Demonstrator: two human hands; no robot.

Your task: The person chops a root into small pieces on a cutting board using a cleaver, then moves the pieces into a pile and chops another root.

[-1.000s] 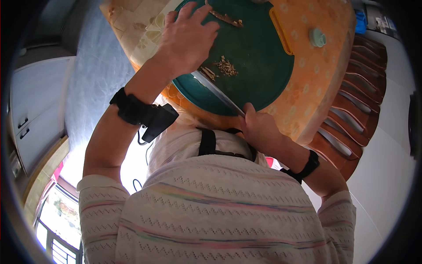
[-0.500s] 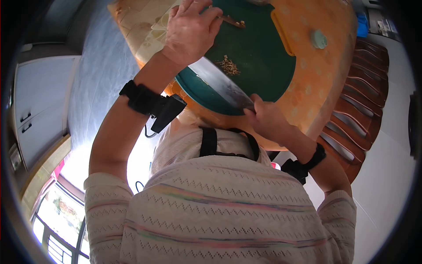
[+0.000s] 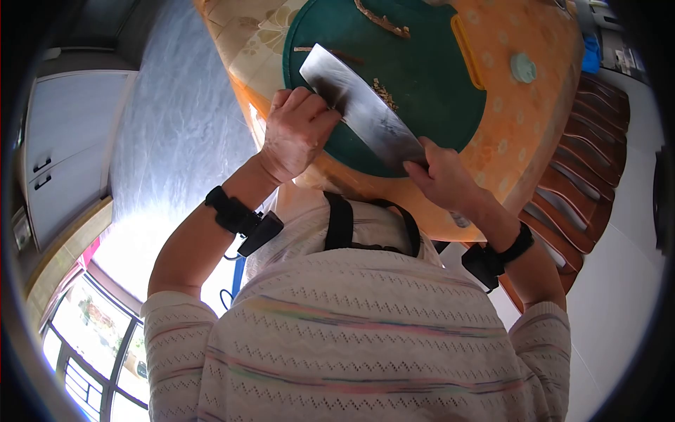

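The right hand (image 3: pixel 448 177) grips a cleaver (image 3: pixel 362 105) over the green board (image 3: pixel 446 98), with room toward its right rim, the left hand (image 3: pixel 295 133) curled at its near-left rim, hold unclear.

The table (image 3: pixel 527 133) wears a patterned cover (image 3: pixel 503 105), orange right of the green cutting board (image 3: pixel 446 105) and cream with a large flower (image 3: pixel 276 29) left of it. The board lies flat; a small pale-green round object (image 3: pixel 522 67) sits right of it.

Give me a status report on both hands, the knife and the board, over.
Right hand gripping knife over green board. Left hand curled close beside knife, contents unclear. Knife partly blocks view of chopped bits.
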